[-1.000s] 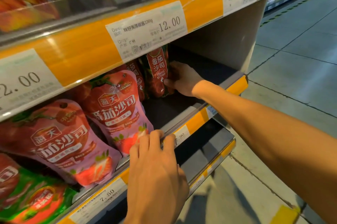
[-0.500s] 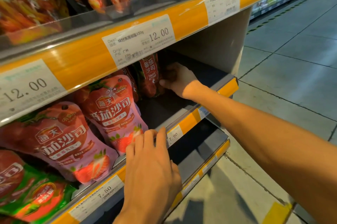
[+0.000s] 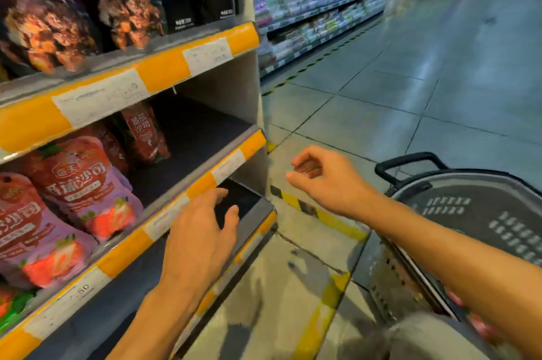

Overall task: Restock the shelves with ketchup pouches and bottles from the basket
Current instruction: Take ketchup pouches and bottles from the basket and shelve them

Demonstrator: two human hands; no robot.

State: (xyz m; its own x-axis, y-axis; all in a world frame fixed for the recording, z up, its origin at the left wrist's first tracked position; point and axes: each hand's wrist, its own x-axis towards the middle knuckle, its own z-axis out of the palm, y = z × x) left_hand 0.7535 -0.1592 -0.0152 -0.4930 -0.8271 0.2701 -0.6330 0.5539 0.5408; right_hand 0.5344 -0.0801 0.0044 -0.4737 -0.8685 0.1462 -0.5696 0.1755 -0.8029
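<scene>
My left hand (image 3: pixel 199 238) loose and empty over the shelf edge (image 3: pixel 176 213), my right hand (image 3: pixel 324 180) empty with fingers half curled, out over the floor, ketchup pouches (image 3: pixel 85 183) on the shelf far left, basket (image 3: pixel 475 213) near right

Floor: large grey-blue glossy floor tiles (image 3: pixel 396 89) with thin dark joints, catching soft reflections.
Floor marking: worn yellow-and-black hazard tape strip (image 3: pixel 319 214) runs across the tiles near the shelf end; another such strip (image 3: pixel 316 59) lies along the foot of the far aisle.
Near fixture: grey metal shelving unit (image 3: pixel 234 89) with an end panel and orange price rails carrying white labels (image 3: pixel 205 54).
Far fixture: long multi-tier store shelving row (image 3: pixel 316 13), packed with blurred goods, receding to the right.
Light: even, cool overhead light; picture smeared by motion.
</scene>
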